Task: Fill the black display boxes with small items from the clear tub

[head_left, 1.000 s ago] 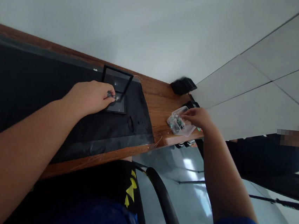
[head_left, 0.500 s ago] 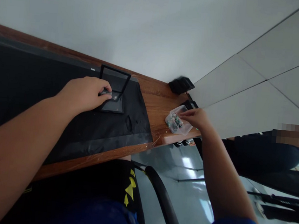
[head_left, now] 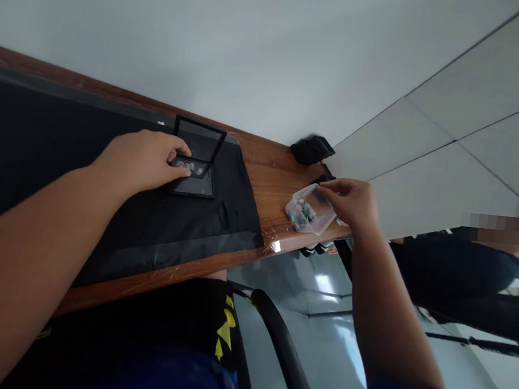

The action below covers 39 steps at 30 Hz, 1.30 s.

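A black hinged frame with clear panels [head_left: 196, 187] stands propped open on the dark mat. My left hand [head_left: 146, 158] grips its left side, thumb and index finger either side of a dark strip bearing several small shiny pieces [head_left: 192, 166]. The palm hides the frame's left edge. On the right, a clear plastic box [head_left: 323, 220] contains several small greenish and silvery pieces [head_left: 302, 212]. My right hand [head_left: 349, 198] is at the box's far rim, thumb and fingertips pinched together. Whatever is between those fingertips is too small to make out.
The black mat [head_left: 63, 139] covers the left of the wooden table [head_left: 266, 171]. A black holder [head_left: 312, 149] stands by the wall beyond the box. A black chair armrest [head_left: 284, 343] is below the table edge. Another person [head_left: 464, 263] is at far right.
My right hand has lifted from inside the clear box to its far rim, fingers pinched. My left thumb has shifted slightly left and down on the frame, uncovering more of the small pieces.
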Motion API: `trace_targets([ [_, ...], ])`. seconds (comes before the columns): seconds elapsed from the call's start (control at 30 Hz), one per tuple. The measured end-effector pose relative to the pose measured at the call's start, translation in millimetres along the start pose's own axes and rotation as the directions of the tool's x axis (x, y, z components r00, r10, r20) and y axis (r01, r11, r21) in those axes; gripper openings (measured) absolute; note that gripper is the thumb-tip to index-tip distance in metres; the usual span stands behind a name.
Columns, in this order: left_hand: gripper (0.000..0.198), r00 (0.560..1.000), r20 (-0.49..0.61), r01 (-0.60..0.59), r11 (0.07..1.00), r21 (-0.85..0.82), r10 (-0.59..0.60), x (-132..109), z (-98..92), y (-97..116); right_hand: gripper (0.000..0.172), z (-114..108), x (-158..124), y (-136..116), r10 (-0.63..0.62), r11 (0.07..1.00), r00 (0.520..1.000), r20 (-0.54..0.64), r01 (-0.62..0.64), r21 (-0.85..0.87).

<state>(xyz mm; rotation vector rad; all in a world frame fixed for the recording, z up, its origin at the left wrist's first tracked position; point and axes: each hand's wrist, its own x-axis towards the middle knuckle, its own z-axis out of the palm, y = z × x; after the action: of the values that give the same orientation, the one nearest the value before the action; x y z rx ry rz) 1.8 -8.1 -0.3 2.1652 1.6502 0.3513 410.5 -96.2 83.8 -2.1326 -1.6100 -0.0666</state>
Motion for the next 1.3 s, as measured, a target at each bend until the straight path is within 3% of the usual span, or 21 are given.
trace_targets([
  [0.13,0.054,1.000,0.011,0.026,1.000,0.001,-0.026,2.5,-0.9,-6.1,0.021,25.6,-15.0,-41.3,-0.182,0.945,0.970,-0.159,0.217,0.246],
  [0.3,0.051,1.000,0.016,-0.017,1.000,0.020,0.017,4.9,1.0,-9.0,0.012,90.1,-26.3,-96.6,-0.401,0.777,0.887,-0.228,0.461,0.428],
  [0.43,0.046,0.999,-0.013,-0.032,0.999,0.018,0.032,2.6,-0.8,-8.5,0.010,140.4,-28.3,-128.7,-0.520,0.707,0.848,-0.104,0.495,0.506],
  [0.57,0.050,1.000,0.002,-0.013,0.998,0.064,0.012,-2.7,-5.9,-5.2,0.014,167.5,-30.3,-140.4,-0.595,0.697,0.803,0.023,0.502,0.513],
  [0.73,0.055,0.999,0.015,-0.044,0.995,0.085,0.043,-7.4,-8.0,-1.6,0.014,179.0,-29.9,-133.3,-0.574,0.698,0.819,-0.004,0.492,0.521],
  [0.9,0.055,1.000,0.012,-0.025,0.996,0.091,0.024,-2.7,1.9,-0.7,0.012,184.1,-29.1,-129.7,-0.591,0.691,0.806,0.045,0.477,0.543],
  [1.07,0.050,1.000,0.019,-0.005,0.999,0.052,0.004,1.7,4.9,-1.6,0.007,181.6,-31.0,-132.1,-0.563,0.725,0.819,0.111,0.426,0.541],
  [1.3,0.046,1.000,-0.005,-0.003,0.999,0.032,0.003,2.3,2.7,-4.7,0.018,175.9,-37.4,-129.3,-0.545,0.767,0.827,0.142,0.422,0.484],
])
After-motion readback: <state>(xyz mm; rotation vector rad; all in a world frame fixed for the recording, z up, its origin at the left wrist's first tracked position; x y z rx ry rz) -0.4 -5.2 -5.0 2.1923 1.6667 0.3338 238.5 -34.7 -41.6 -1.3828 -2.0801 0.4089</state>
